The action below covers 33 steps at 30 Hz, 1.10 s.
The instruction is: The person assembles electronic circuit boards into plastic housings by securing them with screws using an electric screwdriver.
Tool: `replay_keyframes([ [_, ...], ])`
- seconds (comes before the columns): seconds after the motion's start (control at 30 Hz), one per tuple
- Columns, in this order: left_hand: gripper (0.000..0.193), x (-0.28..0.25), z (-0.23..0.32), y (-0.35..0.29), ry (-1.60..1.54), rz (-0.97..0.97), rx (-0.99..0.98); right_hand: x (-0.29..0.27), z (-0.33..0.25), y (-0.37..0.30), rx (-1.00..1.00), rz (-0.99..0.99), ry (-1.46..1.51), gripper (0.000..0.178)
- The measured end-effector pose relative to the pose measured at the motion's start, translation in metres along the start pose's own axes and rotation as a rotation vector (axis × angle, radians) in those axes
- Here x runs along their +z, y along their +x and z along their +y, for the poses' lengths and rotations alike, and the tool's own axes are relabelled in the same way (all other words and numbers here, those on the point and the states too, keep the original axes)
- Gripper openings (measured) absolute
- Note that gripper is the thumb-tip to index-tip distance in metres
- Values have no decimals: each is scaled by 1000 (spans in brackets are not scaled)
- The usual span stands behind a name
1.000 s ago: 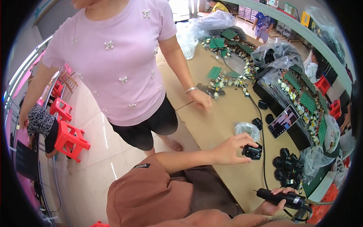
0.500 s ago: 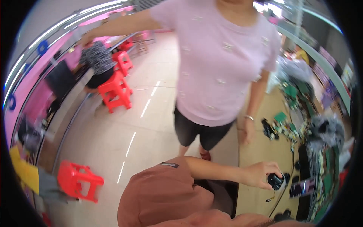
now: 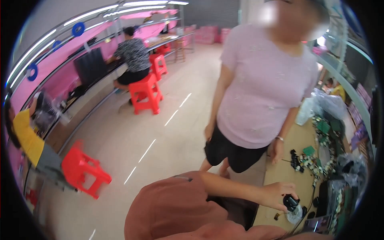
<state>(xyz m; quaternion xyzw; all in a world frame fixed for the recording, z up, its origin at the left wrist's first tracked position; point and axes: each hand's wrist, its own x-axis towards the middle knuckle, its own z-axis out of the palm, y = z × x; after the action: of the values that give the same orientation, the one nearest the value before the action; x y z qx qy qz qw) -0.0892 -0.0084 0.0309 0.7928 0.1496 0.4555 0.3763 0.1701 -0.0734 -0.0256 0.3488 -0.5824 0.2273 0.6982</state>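
Note:
My left arm reaches across to the workbench (image 3: 276,176) on the right. My left hand (image 3: 275,195) is closed round a small black rounded part (image 3: 291,203), fingers on its far side and thumb on its near side. Its exact kind I cannot make out. A clear, roundish plastic piece (image 3: 295,217) shows just below the black part, and a small dark connector-like bit (image 3: 277,216) sits beside it over the bench. No part of my right hand shows.
A person in a pale pink top (image 3: 264,88) stands close by at the bench. Circuit boards and small parts (image 3: 316,160) lie beyond my hand, with plastic bags (image 3: 326,105) behind. Red stools (image 3: 86,170) stand on the floor at left; other people are at the left bench.
The view has swung, so the scene sits lower and farther right. The standing person's outstretched arm has come down to their side. The clear piece now shows beneath the black part I hold.

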Motion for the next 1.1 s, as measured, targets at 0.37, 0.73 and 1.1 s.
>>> replay_keyframes([
  [0.37, 48, 26, 14, 1, -27, -185, -28, 37, -88, 35, -37, -314, -595, 51],
  [0.73, 47, 35, 15, 1, -5, -224, -72, 125, -80, 25, 415, 745, -1267, 61],
  [1.1, 47, 36, 11, 3, 6, -231, -83, 127, -75, 29, 399, 866, -1369, 68],
])
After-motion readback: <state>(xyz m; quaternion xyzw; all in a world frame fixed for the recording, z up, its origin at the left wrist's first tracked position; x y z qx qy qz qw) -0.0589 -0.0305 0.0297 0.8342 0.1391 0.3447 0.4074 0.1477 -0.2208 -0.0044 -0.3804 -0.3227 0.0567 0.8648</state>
